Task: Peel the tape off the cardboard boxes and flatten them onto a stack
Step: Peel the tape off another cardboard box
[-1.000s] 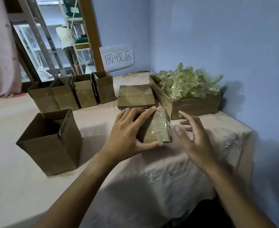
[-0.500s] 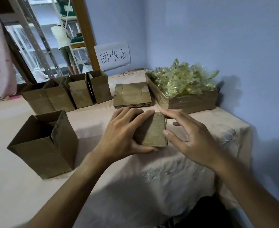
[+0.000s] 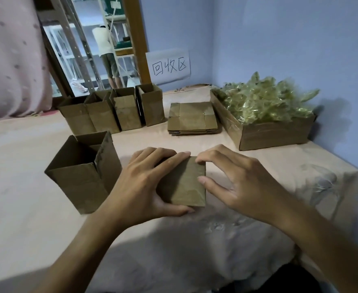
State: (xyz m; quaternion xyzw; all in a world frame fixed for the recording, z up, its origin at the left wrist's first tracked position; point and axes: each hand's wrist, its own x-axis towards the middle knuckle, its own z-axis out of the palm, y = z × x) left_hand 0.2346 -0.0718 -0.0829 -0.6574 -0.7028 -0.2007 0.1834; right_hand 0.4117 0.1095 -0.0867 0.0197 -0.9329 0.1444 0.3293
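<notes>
A small closed cardboard box lies on the cloth-covered table in front of me, its top face covered with tape. My left hand grips it from the left, fingers over the far edge and thumb under the near edge. My right hand has its curled index fingertip on the box's far right corner and its thumb tip on the right edge, pinching there. A stack of flattened boxes lies farther back.
An open upright box stands just left of my left hand. A row of several open boxes lines the back. A shallow carton of crumpled tape sits at the right by the wall. The table edge drops off at the right.
My right hand came in from the right and closed its fingertips on the box's right edge. The left hand kept its grip on the box.
</notes>
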